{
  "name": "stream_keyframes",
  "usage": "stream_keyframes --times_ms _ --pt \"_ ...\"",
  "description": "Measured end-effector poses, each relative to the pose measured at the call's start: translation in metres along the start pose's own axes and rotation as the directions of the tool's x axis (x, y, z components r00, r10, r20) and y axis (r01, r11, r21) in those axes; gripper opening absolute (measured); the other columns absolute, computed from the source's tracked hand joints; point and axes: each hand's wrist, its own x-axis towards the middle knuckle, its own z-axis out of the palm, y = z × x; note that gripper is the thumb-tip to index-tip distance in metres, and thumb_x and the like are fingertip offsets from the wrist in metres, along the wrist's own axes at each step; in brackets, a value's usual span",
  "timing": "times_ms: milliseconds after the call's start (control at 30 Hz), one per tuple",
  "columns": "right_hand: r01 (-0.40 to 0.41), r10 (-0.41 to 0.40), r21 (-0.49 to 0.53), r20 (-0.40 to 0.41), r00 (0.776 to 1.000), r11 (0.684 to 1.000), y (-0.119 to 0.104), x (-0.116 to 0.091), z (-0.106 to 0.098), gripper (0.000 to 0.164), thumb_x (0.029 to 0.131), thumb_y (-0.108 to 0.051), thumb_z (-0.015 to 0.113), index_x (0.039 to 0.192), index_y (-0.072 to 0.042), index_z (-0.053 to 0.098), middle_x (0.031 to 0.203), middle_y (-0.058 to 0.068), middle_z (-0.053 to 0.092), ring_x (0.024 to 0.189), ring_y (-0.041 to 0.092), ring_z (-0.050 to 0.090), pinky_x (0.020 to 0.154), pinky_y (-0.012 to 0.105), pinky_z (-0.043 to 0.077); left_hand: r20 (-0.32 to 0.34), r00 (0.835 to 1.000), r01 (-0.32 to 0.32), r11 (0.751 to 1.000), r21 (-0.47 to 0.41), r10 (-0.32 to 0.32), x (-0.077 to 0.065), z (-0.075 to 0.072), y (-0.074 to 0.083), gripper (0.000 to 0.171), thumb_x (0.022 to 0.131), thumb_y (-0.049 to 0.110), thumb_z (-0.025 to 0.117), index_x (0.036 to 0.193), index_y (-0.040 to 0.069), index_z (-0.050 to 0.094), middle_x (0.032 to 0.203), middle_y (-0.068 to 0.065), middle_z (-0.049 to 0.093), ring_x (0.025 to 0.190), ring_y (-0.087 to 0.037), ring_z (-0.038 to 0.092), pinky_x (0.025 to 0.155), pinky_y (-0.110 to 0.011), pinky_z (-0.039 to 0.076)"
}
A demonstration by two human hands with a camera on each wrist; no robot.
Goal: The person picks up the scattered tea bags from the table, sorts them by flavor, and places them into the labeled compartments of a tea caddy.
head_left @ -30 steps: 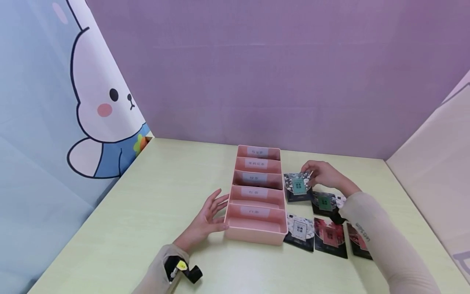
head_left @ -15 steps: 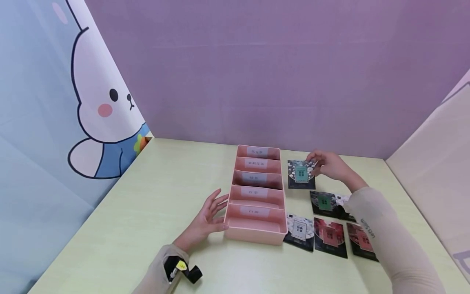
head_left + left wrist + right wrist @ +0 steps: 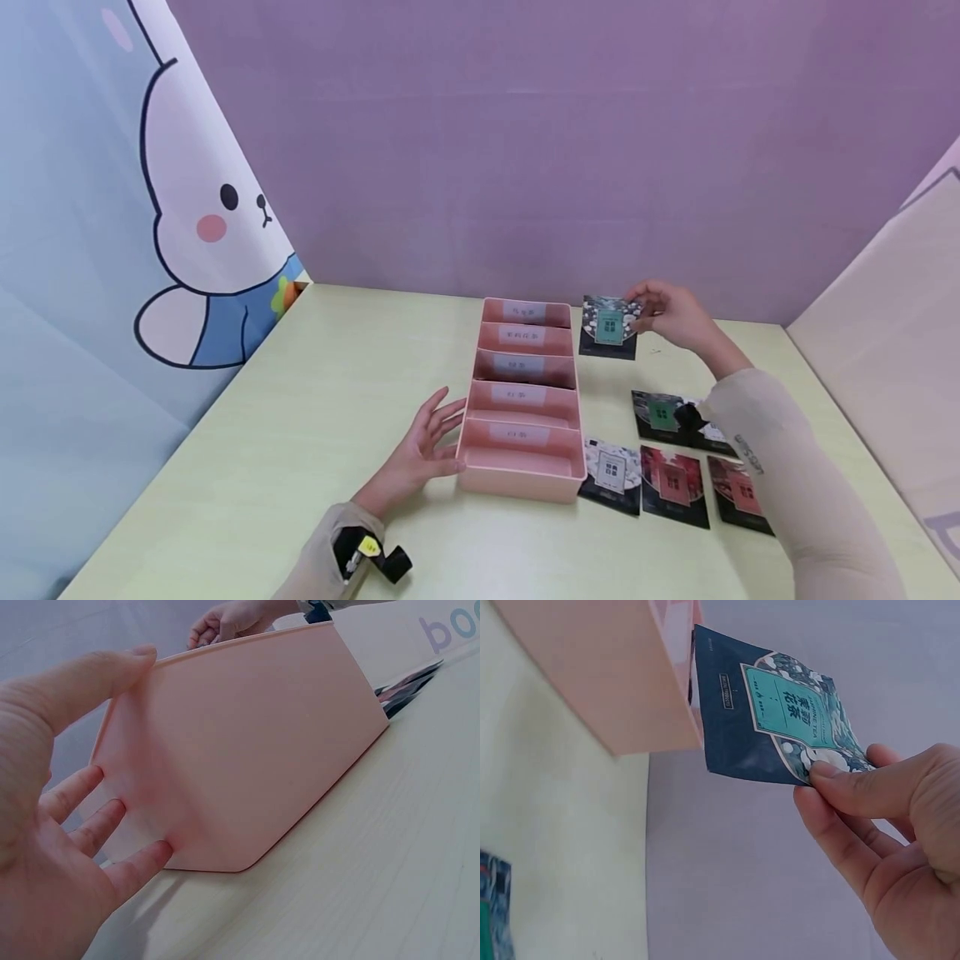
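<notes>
My right hand (image 3: 675,315) pinches a dark jasmine tea sachet (image 3: 607,327) with a teal label by its edge, between thumb and fingers. It is held up beside the far end of a pink divided box (image 3: 521,483). In the right wrist view, the sachet (image 3: 757,712) overlaps the box's end wall (image 3: 607,675). My left hand (image 3: 416,450) rests against the box's near left corner with fingers spread. In the left wrist view, the left thumb (image 3: 112,671) lies at the rim and the fingertips touch the wall.
Right of the box lie a white-labelled sachet (image 3: 611,473), a red sachet (image 3: 673,487), another red sachet (image 3: 738,492) and a green-labelled sachet (image 3: 660,414), partly overlapped by the right wrist camera. The box has several compartments with paper labels. A purple backdrop (image 3: 525,150) stands behind the table.
My right hand has lifted the jasmine tea sachet from beside the box's middle and moved it away from me, toward the box's far end. The left hand has stayed at the box corner.
</notes>
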Motion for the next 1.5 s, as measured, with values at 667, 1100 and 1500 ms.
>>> stream_keyframes --times_ms 667,1100,1500 --pt "0.128 -0.121 0.032 -0.173 0.977 0.991 -0.024 0.022 0.03 0.033 0.081 0.008 0.076 0.112 0.0 0.067 0.092 0.016 0.072 0.082 0.029 0.067 0.067 0.032 0.054 -0.018 0.999 -0.039 0.999 -0.019 0.039 0.006 0.004 -0.001 0.109 0.082 -0.006 0.076 0.158 0.005 -0.001 0.16 -0.025 0.019 0.145 -0.044 0.018 0.112 -0.039 0.035" --pt "0.257 -0.242 0.058 -0.191 0.951 0.965 -0.024 0.029 0.064 0.028 0.085 0.009 0.072 0.11 0.001 0.066 0.103 0.019 0.071 0.09 0.032 0.067 0.076 0.047 0.058 -0.027 0.999 -0.047 0.999 -0.024 0.047 0.008 0.006 -0.002 0.11 0.082 0.0 0.079 0.158 0.006 -0.002 0.16 -0.025 0.019 0.145 -0.044 0.019 0.11 -0.035 0.038" --pt "0.423 -0.422 0.0 -0.057 0.905 0.906 -0.006 0.02 0.081 0.019 0.088 0.008 0.067 0.105 -0.002 0.067 0.099 0.012 0.072 0.086 0.027 0.07 0.069 0.039 0.059 -0.028 0.999 -0.034 0.999 -0.025 0.033 0.009 0.008 -0.003 0.106 0.085 -0.006 0.073 0.158 0.006 -0.003 0.161 -0.024 0.019 0.146 -0.044 0.018 0.111 -0.036 0.037"
